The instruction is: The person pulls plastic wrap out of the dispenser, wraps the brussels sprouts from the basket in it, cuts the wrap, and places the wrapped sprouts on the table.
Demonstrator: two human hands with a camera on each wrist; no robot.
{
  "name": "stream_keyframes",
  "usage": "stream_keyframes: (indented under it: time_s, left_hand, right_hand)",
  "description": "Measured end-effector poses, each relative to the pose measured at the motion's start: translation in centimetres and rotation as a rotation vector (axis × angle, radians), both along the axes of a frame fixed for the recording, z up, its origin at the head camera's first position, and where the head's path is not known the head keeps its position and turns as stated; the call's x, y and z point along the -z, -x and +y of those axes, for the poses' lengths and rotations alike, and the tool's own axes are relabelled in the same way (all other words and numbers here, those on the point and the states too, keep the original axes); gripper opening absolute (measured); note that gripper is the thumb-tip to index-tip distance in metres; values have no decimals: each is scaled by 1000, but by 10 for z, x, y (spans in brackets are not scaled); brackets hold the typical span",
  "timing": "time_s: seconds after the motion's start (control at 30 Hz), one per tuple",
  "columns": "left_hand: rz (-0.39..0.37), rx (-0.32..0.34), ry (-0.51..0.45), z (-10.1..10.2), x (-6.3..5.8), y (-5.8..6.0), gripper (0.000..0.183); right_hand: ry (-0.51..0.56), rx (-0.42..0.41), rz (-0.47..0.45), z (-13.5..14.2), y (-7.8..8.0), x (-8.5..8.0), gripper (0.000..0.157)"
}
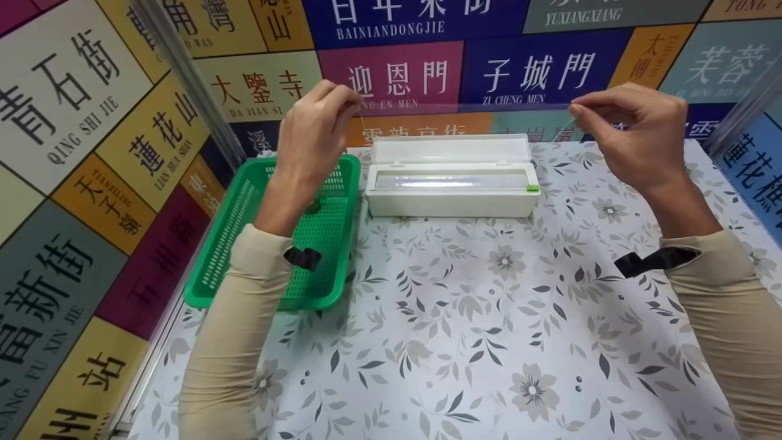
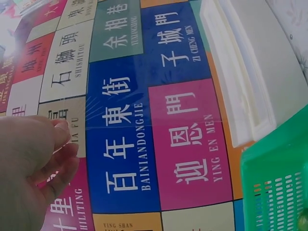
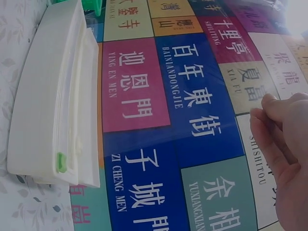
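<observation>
A thin, clear sheet of plastic wrap (image 1: pixel 464 108) is stretched between both hands, raised above and behind a white wrap dispenser (image 1: pixel 452 205). My left hand (image 1: pixel 316 125) pinches the sheet's left corner between thumb and fingertips. At the opposite corner, my right hand (image 1: pixel 641 131) pinches it the same way. The dispenser's lid (image 1: pixel 452 150) stands open, with a clear roll inside and a small green slider (image 1: pixel 533 188) at its right end. Both wrist views show the pinching fingers, but the film is so transparent that its lower edge is hard to make out.
A green plastic basket (image 1: pixel 333 293) stands left of the dispenser, partly behind my left forearm. A small round green item (image 1: pixel 313 206) lies in it, mostly hidden. Beneath is a floral tablecloth (image 1: pixel 464 342); panels printed with street names (image 1: pixel 391 73) rise at the back and sides.
</observation>
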State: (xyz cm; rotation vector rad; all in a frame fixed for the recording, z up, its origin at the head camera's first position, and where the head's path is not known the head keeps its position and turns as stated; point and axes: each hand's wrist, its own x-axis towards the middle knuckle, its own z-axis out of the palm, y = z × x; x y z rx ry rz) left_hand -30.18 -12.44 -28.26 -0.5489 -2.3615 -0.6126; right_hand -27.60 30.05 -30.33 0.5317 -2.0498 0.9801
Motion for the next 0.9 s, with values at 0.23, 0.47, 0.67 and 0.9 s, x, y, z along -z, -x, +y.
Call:
stream_keyframes:
  time_s: [0.23,0.47,0.67,0.9]
  left_hand:
    - [27,9,9,-3,2,-14,20]
    - [75,33,24,-7,8,-32,19]
    - [162,41,70,-13,12,-47,22]
    - [168,42,73,-16,19,-60,24]
  right_hand:
    - [31,-41,-17,-6,-19,-1,10]
    - [36,-75,-13,-9,-36,-1,10]
    - [58,-117,-4,-8,-48,1,12]
    - [72,-164,-2,-9,-63,8,15]
